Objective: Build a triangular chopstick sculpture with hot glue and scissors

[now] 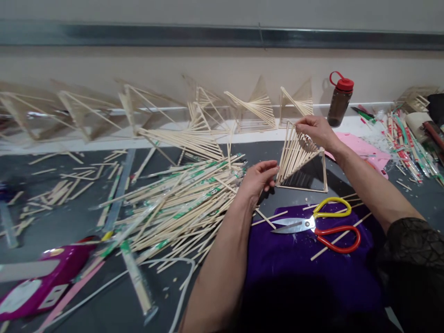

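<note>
A small stick frame (294, 159) with slanting rows of thin wooden sticks stands on the dark table behind a purple cloth. My right hand (314, 132) pinches the top of this frame, its fingers closed there. At the frame's lower left corner, my left hand (262, 175) has its thumb and fingertips closed around the edge. On the purple cloth (284, 263) lie scissors (310, 224) with one yellow and one red handle, over a few loose sticks. A big pile of wooden sticks (194, 199), some in green-marked wrappers, spreads to the left of my left hand.
Finished-looking stick frames (255, 108) line the wall ledge. A dark bottle (340, 104) with a red cap stands behind my right hand. Pink sheet (360, 145) and wrapped sticks (402, 143) lie at right. Cut pieces (60, 192), a magenta device (52, 273) and a white cable (187, 277) are at left.
</note>
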A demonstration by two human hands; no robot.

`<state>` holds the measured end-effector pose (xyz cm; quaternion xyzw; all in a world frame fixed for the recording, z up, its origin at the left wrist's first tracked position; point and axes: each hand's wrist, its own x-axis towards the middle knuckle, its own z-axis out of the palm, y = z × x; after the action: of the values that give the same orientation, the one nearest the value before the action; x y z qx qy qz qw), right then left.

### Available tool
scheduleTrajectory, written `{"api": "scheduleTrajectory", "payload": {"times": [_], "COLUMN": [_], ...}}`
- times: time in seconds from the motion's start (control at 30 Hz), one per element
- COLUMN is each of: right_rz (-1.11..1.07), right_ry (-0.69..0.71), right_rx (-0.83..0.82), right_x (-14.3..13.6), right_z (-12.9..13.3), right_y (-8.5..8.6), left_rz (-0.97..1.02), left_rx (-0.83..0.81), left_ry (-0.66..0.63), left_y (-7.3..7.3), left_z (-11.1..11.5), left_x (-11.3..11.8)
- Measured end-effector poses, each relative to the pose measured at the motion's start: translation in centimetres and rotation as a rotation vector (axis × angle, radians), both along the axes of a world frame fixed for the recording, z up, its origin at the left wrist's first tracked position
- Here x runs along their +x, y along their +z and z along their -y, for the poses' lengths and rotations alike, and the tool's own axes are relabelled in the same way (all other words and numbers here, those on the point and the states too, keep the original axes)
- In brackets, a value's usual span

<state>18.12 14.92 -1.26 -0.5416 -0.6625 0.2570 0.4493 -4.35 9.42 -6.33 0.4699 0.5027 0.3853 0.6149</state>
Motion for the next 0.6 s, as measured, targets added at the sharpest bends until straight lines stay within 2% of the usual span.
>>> {"api": "scheduleTrajectory", "payload": {"times": [0.17, 0.6], "right_rz": [-0.022, -0.006], "right_ry": [0.011, 0.015], "right_rx": [0.008, 0.023], "right_x": [-0.1, 0.2], "right_z": [0.1, -0.1], "right_y": [0.0, -0.1], "left_rz": [0.090, 0.107], "left_rx": [-0.103, -0.119], "left_ry": [-0.125, -0.209], "left_y": [0.0, -0.6], "left_z": [-0.7, -1.3], "left_x": [-0.2, 0.3]}}
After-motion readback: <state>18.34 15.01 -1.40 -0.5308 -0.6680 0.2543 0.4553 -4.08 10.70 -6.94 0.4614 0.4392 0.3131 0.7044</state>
